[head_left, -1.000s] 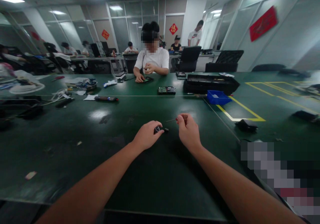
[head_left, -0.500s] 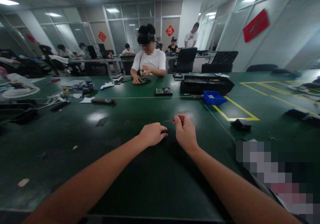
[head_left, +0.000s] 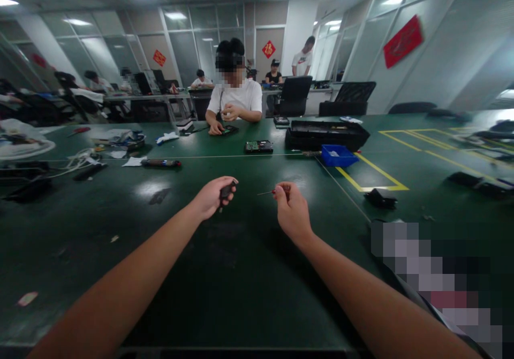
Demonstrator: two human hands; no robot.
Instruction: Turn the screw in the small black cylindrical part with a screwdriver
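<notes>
My left hand [head_left: 209, 196] is closed on a small black part [head_left: 227, 190], held above the table with its dark face turned up. What kind of part it is, I cannot make out. Between the thumb and fingers of my right hand [head_left: 295, 210] is a thin screwdriver [head_left: 265, 193]. Its slim metal shaft points left toward the other hand, and a bit of red shows at the grip; the rest of the handle is covered by the fingers. The two hands are apart, and the screwdriver tip does not touch the black part.
Beyond my hands, a hard drive [head_left: 259, 146] lies on the green table [head_left: 225, 295]. A black tray [head_left: 327, 134] and a blue bin [head_left: 339, 155] stand at back right. A pen-shaped electric tool [head_left: 161, 163] lies at left. Opposite, a co-worker [head_left: 236, 97] handles a circuit board.
My left hand has moved left, away from my right hand, and turned so the black part shows. My right hand keeps its hold on the screwdriver. The view has shifted slightly.
</notes>
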